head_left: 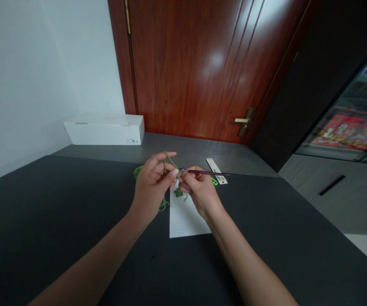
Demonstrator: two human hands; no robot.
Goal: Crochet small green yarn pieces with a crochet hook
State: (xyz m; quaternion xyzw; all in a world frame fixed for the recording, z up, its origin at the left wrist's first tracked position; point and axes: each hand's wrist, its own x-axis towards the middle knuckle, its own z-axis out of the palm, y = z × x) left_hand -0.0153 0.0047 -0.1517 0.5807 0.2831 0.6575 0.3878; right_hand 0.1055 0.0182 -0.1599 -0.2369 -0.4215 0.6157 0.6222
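My left hand [153, 180] pinches green yarn [170, 159], with a strand looped over its raised index finger. Close against it, my right hand [198, 185] grips a dark, thin crochet hook [207, 172] whose shaft points to the right. The hook's tip meets the yarn between both hands, where fingers partly hide it. Below them a small green crocheted piece [179, 193] appears over a white printed sheet [186, 219]. A green yarn ball [137, 171] sits behind my left hand, and loose yarn [163, 205] trails beneath it.
Beyond my right hand, a pale ruler-like strip [215, 170] and a bright green item [214, 181] lie on the dark table [75, 221]. A long white box [105, 129] stands at the back left. Behind the table are a wooden door [183, 72] and a cabinet [339, 191].
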